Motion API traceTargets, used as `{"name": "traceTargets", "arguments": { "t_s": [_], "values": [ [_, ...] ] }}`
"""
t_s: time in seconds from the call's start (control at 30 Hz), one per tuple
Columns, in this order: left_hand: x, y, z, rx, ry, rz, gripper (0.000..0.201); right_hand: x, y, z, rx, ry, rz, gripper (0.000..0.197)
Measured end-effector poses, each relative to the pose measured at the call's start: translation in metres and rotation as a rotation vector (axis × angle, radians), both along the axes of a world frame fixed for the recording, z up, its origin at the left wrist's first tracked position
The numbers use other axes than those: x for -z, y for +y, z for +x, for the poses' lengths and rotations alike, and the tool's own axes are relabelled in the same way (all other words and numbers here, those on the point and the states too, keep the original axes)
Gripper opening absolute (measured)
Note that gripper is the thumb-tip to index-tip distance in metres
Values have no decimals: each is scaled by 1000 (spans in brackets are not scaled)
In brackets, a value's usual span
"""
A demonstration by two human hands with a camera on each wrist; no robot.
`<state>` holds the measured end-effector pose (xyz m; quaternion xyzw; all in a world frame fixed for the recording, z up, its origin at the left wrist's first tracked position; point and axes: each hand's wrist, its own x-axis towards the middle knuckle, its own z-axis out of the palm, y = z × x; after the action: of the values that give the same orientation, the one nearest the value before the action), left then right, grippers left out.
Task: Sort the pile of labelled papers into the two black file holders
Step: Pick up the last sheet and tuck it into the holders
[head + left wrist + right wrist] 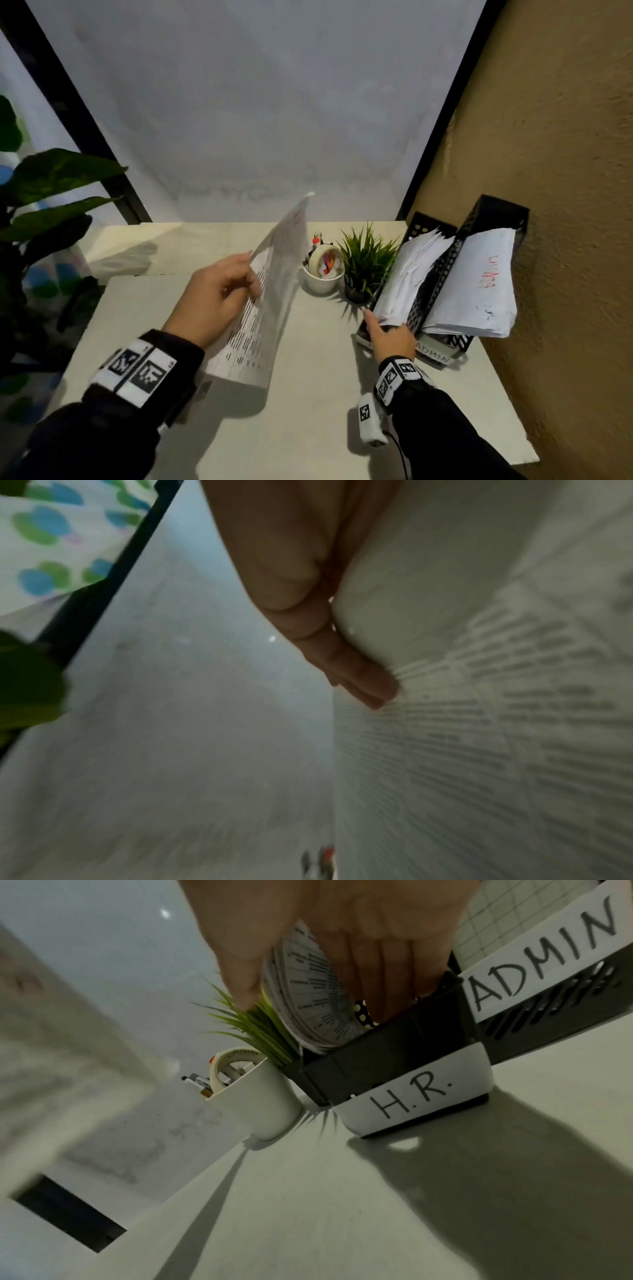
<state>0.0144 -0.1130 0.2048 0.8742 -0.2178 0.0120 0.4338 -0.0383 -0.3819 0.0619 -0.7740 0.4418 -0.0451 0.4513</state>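
Observation:
My left hand (pixel 219 294) pinches a printed sheet of paper (pixel 277 274) by its left edge and holds it up, tilted, over the middle of the white table (pixel 308 421). In the left wrist view my fingers (pixel 359 674) lie flat against the paper (pixel 496 737). Two black file holders stand at the right: one labelled H.R. (pixel 394 1058) and one labelled ADMIN (pixel 479 236), both with papers in them. My right hand (pixel 390 337) is at the front of the H.R. holder (pixel 421 287). Its thumb and fingers grip the stack of papers (pixel 318 1020) that stands inside.
A white cup (pixel 322 277) with a tape roll and pens stands left of a small potted grass plant (pixel 366 267), right beside the H.R. holder. Big green leaves (pixel 51 192) hang at the far left. A tan wall (pixel 565 154) runs close behind the ADMIN holder.

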Motion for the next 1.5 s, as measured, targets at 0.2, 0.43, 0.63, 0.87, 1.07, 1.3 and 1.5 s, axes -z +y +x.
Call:
{"name": "traceTargets", "arguments": {
  "t_s": [0.2, 0.43, 0.63, 0.87, 1.07, 1.3, 1.5],
  "values": [
    [-61, -65, 7, 289, -111, 102, 44, -7, -10, 1, 65, 24, -33, 47],
    [-72, -153, 7, 370, -107, 457, 61, 10, -44, -4, -38, 97, 20, 16],
    [-71, -198, -1, 332, -100, 697, 44, 6, -58, -10, -192, 204, -169, 20],
    [-89, -200, 1, 294, -213, 678, 36, -22, -61, -20, -146, 125, -139, 34],
    [-97, -194, 6, 289, -219, 628, 42, -27, -55, -22, -77, 41, -173, 45],
    [-71, -225, 10, 340, -69, 667, 36, -27, -58, -22, -98, 46, -195, 44],
    [-70, -249, 5, 365, -130, 599, 31, -25, -61, -21, -107, 57, -199, 45]
  ]
}}
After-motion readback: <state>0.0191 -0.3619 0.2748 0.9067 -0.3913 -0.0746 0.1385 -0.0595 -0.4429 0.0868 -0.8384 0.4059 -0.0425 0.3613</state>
